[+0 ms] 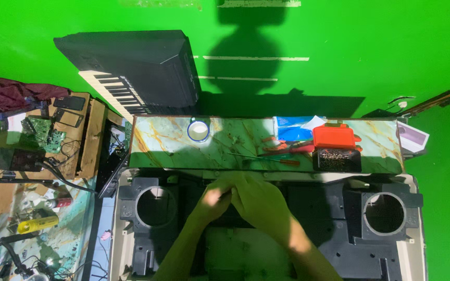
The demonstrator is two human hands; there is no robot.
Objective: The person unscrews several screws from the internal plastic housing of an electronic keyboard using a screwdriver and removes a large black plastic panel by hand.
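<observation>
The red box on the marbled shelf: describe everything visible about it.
The red box is a flat, rectangular case that looks like plastic, with a small tab on its top edge. It lies closed at the right end of the marbled shelf, partly resting on a black tray of small parts. Red-handled tools lie at its left. No hand touches it.

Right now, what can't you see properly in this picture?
Head view only:
- What the left hand and right hand are working on: the hands overlap and cover it, in shadow.
- Contents of the black open box beside the orange plastic case: too small to tell.
- The bottom of the black plastic housing with two round holes: cut off by the picture's bottom edge.
- Small items on the cluttered side table: too small.
</observation>
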